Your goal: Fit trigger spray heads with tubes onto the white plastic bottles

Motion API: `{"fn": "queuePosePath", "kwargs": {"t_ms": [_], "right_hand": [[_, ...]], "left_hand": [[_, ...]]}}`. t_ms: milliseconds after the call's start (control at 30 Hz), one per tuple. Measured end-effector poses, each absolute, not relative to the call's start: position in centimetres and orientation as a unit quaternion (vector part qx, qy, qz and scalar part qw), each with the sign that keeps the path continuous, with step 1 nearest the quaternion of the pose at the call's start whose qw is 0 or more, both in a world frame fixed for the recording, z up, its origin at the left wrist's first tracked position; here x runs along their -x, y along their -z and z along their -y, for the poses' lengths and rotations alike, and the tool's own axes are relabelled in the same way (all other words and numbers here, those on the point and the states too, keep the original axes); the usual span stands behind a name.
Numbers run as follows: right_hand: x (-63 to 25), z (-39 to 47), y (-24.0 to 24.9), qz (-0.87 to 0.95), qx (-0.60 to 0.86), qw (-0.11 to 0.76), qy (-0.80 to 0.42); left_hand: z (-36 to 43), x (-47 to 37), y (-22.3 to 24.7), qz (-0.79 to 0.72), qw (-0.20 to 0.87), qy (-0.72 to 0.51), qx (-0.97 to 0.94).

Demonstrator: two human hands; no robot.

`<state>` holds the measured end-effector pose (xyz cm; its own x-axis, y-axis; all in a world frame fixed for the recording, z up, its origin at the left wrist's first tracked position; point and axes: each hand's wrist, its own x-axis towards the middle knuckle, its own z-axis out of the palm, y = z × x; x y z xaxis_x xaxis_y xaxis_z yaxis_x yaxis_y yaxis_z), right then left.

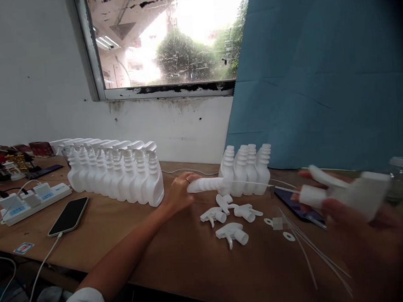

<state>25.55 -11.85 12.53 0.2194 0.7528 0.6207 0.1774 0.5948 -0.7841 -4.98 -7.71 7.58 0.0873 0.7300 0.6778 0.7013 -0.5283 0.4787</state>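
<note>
My left hand [183, 191] is closed on a white ribbed spray bottle [207, 184], held sideways with its mouth to the right. My right hand [362, 236], blurred at the right, grips a white trigger spray head [349, 189]. From the head's collar a thin dip tube [259, 183] runs left to the bottle's mouth; I cannot tell whether its tip is inside. Below lie several loose trigger heads [233, 234]. Flat white washers [289, 236] and several loose dip tubes [311, 242] rest to their right.
Several open bottles [246, 171] stand behind the held one. A row of bottles with heads fitted [120, 175] stands at left, near a charging phone [68, 216] and a power strip [36, 204]. A dark tablet-like object [295, 204] lies at right.
</note>
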Motion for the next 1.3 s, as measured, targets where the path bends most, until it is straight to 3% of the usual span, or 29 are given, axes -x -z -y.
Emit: {"fn": "queuePosePath", "kwargs": {"t_ms": [167,433,667,900,1133,1300], "right_hand": [[-24.6,13.2,-13.9,0.575,0.402,0.656,-0.278],[-22.7,12.9,-15.4,0.618,0.333,0.663,-0.26],[-20.6,12.0,-16.5,0.743,0.269,0.52,-0.325],[-19.4,11.4,-18.4,0.841,0.248,0.382,-0.293],[-18.6,11.0,-18.9,0.849,0.271,0.326,-0.314],[-18.5,11.0,-18.8,0.835,0.268,0.332,-0.348]], "left_hand": [[12.7,3.0,-10.0,-0.436,0.022,-0.459,-0.774],[18.4,0.5,-8.8,-0.379,0.312,-0.462,-0.739],[17.0,0.1,-6.3,-0.336,0.482,-0.463,-0.664],[17.0,1.1,-6.2,-0.335,0.524,-0.433,-0.653],[16.7,1.1,-6.1,-0.312,0.561,-0.423,-0.639],[16.7,1.3,-6.1,-0.312,0.554,-0.418,-0.649]]}}
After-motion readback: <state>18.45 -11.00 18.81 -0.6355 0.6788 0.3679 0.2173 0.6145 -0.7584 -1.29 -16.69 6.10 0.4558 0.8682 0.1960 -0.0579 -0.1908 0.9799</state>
